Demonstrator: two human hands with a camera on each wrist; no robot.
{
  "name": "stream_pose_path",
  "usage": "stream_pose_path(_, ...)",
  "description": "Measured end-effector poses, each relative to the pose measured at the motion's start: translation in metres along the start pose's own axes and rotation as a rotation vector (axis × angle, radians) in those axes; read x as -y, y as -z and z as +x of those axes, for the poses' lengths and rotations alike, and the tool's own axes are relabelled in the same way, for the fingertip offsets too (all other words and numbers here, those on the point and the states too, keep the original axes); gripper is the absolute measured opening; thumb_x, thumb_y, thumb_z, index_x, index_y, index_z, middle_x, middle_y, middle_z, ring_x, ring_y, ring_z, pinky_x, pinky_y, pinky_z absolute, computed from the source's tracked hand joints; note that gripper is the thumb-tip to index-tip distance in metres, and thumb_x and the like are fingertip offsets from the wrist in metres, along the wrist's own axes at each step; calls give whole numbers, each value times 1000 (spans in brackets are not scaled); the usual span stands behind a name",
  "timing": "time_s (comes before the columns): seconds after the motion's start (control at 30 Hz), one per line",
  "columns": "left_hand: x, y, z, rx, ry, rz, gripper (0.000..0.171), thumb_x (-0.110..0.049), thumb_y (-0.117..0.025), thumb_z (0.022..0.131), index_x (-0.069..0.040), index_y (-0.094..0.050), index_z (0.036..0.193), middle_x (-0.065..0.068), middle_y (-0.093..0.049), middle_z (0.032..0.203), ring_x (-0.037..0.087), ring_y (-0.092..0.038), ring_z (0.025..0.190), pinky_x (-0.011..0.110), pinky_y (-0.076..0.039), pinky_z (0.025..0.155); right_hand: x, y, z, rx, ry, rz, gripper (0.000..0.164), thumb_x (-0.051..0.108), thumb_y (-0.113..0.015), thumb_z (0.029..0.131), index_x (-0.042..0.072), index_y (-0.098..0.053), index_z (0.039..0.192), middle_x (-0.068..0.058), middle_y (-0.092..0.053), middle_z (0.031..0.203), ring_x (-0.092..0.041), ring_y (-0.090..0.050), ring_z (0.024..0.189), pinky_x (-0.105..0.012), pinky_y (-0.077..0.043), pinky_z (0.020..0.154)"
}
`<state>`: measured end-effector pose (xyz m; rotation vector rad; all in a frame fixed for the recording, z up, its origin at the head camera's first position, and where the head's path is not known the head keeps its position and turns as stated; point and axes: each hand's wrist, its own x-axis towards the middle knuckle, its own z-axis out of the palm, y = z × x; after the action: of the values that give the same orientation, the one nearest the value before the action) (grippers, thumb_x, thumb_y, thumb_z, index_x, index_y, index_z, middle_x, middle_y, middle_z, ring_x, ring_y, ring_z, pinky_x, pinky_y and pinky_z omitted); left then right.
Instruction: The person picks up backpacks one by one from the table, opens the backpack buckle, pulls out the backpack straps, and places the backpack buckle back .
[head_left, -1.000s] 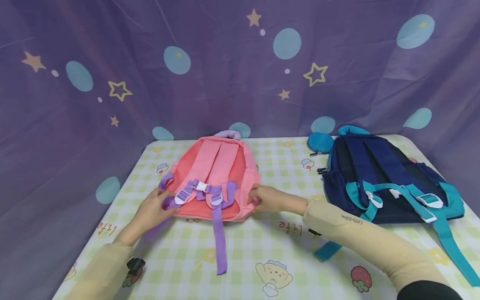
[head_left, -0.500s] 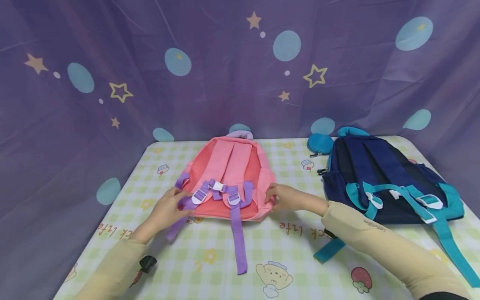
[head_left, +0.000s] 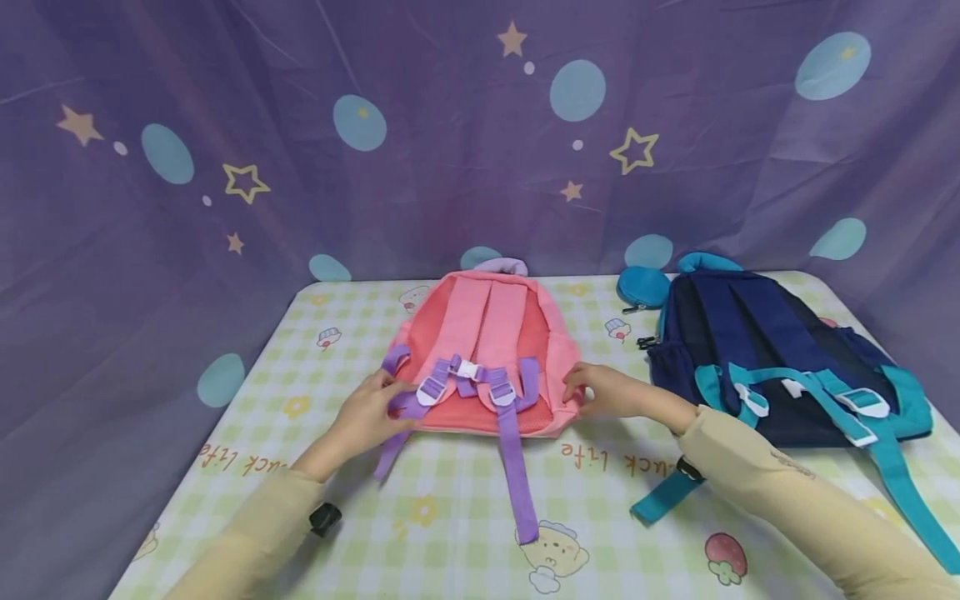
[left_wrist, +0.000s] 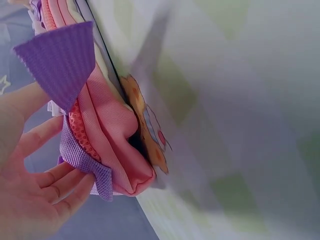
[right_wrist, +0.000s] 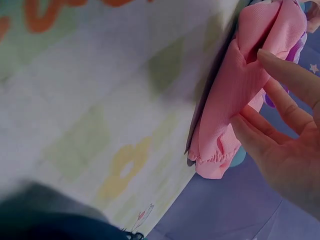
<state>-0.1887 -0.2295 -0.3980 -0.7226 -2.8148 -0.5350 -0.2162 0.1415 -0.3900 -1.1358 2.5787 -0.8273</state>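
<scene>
A pink backpack (head_left: 498, 308) with purple straps and white buckles lies with its strap side up. My left hand (head_left: 367, 417) is at its left lower side. In the left wrist view, fairly straight fingers (left_wrist: 65, 192) touch a purple strap and the bag's side, and a purple strap end (left_wrist: 60, 60) overlaps the thumb. My right hand (head_left: 611, 390) is at the opposite side. In the right wrist view its extended fingertips (right_wrist: 240, 127) press into the pink side fabric.
A navy backpack (head_left: 750, 325) with teal straps lies on the right, a round teal pouch (head_left: 642, 287) beside its upper left. Both are on a checked tablecloth (head_left: 300, 367) with printed figures. A purple curtain (head_left: 450, 150) hangs behind the table.
The pink backpack has slid to the right over the cloth, with both hands moving along at its sides. The navy backpack has stayed in place.
</scene>
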Motion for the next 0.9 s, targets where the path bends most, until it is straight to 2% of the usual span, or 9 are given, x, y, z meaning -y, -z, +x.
stream_pose_path(0.17, -8, -4, 4, 17, -14, -2, 52, -22, -90, 67, 0, -70, 111, 5, -49, 87, 19, -46, 77, 35, -43, 67, -6, 3, -8, -3, -33, -1, 15, -7, -72, 77, -3, -68, 91, -12, -61, 98, -22, -54, 86, -42, -51, 84)
stream_pose_path(0.43, -21, -9, 8, 35, -28, -3, 51, -19, -89, 68, 0, -70, 112, 6, -50, 89, 19, -48, 79, 35, -45, 68, -17, 7, -20, -17, -54, -4, 16, -9, -69, 75, -2, -69, 89, -17, -62, 103, -28, -57, 91, -46, -51, 86)
stream_pose_path(0.73, -35, -16, 10, 28, -38, -12, 53, -21, -90, 67, 0, -70, 112, 5, -47, 88, 18, -45, 79, 33, -44, 67, -25, 12, -33, -37, -29, -7, 16, -10, -69, 75, -2, -69, 89, -19, -62, 103, -34, -59, 96, -47, -53, 84)
stream_pose_path(0.9, -45, -19, 12, 46, -32, 2, 54, -25, -89, 69, -2, -70, 114, 5, -47, 89, 18, -45, 79, 31, -42, 66, -31, 16, -41, -51, -31, -11, 16, -11, -69, 74, -3, -69, 89, -23, -63, 105, -39, -60, 98, -47, -54, 82)
